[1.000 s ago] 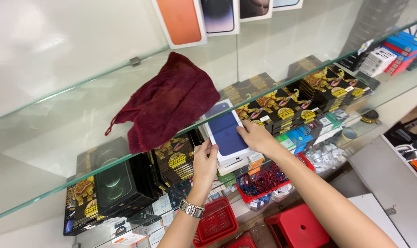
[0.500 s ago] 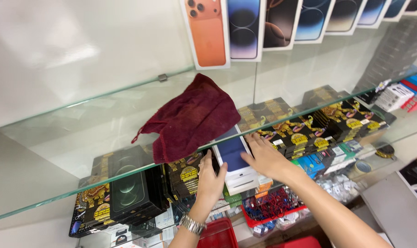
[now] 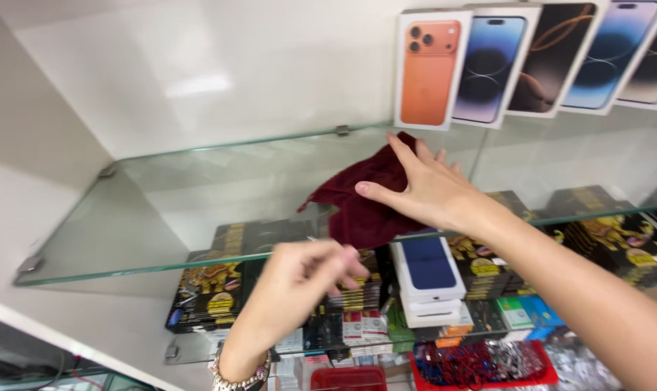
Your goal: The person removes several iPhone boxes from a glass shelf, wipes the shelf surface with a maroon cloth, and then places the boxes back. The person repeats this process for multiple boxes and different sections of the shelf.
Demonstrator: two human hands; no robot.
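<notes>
My right hand (image 3: 430, 190) flat on cloth (image 3: 365, 199), fingers spread, grasping nothing. Left hand (image 3: 307, 279) loosely curled, empty. Cloth soft, light, likely slides on glass shelf (image 3: 162, 217); pinch bunched middle.

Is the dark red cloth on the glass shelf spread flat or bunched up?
Bunched up. The cloth lies in a crumpled heap with folds on the glass shelf, and the right hand rests on it.

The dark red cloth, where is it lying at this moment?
In the head view, the dark red cloth lies right of centre on the glass shelf, under the right hand and below the orange phone box.
</notes>
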